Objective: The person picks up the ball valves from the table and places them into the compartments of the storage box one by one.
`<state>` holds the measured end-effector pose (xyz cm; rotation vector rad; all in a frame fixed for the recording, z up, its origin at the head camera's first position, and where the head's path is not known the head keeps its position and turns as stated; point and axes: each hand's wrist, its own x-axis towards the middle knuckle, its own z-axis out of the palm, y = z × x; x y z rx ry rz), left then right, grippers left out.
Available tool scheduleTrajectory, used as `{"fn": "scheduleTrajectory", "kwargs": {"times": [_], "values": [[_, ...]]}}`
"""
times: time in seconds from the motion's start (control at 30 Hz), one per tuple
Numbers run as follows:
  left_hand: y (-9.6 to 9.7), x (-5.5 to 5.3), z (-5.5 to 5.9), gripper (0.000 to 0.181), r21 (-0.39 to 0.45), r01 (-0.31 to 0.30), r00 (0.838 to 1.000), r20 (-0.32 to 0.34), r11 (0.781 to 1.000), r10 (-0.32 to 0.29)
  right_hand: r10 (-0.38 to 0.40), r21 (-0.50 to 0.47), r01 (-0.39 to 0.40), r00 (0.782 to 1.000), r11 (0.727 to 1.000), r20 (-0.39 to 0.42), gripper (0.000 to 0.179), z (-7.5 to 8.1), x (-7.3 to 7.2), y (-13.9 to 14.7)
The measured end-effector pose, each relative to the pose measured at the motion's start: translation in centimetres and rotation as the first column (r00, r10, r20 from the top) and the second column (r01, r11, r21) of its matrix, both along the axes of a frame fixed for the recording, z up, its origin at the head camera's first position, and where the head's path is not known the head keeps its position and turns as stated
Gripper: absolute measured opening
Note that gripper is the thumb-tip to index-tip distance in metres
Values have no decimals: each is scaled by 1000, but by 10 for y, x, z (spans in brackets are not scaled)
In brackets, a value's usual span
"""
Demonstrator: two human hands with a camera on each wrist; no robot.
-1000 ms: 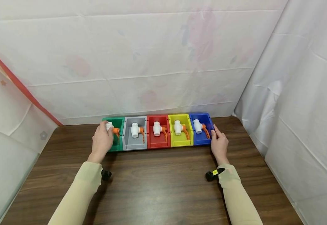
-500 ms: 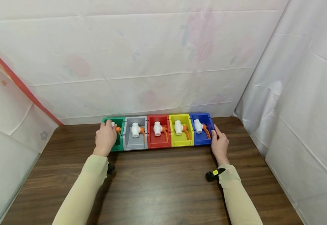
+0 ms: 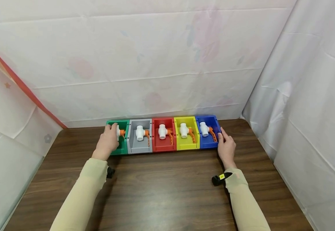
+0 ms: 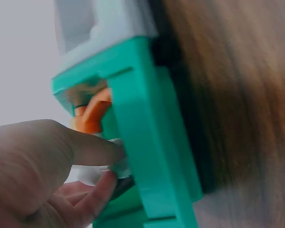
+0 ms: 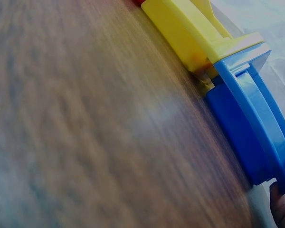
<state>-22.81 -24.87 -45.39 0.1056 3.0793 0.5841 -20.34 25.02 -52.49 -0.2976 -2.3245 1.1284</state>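
My left hand reaches into the green bin at the left end of the row. Its thumb and fingers pinch a white plastic ball valve, whose orange handle points toward the grey bin. In the left wrist view, the fingers hide part of the white body. At the other end, my right hand holds the right side of the blue bin, fingers along its outer wall. A similar valve lies inside that blue bin. Only fingertips show in the right wrist view, at the bin's lower corner.
Between the end bins stand a grey bin, a red bin and a yellow bin, each with one white-and-orange valve. The row sits at the back of the wooden table, before a white curtain.
My left hand moved right over the valve in the green bin, then slightly back left. The valve's white body now sits further right, beside the fingers. The right hand stays on the blue bin.
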Motion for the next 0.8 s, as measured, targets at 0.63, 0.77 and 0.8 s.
{"fn": "scheduleTrajectory", "kwargs": {"times": [0.63, 0.77, 0.8], "values": [[-2, -11, -4, 64, -165, 126, 991, -23, 978, -131, 3, -3, -3, 1000, 1000, 9, 40, 1, 0, 0], [-2, -14, -3, 63, -190, 134, 991, 6, 972, -136, 5, -6, -5, 1000, 1000, 17, 40, 0, 1, 0], [-1, -14, -3, 63, -193, 135, 991, 11, 972, -135, 3, -3, -3, 1000, 1000, 17, 40, 0, 1, 1]]}}
